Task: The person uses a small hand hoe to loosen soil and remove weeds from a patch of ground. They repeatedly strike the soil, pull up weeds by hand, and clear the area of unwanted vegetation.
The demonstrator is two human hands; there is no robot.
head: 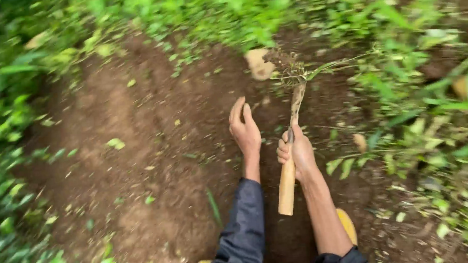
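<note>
Left hand (244,129) flat, fingers together over bare soil (137,172); right hand (297,153) fisted around wooden-handled hoe (291,160).

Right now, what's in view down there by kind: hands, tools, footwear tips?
Hands: 2, left hand empty over the soil, right hand gripping the tool
Wooden-handled digging tool: 1
Yellow footwear tips: 2
Total: 5

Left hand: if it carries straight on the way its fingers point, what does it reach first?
Probably the pale stone lying on the bare soil just ahead of the left hand; depth is unclear in this blurred view.
</note>
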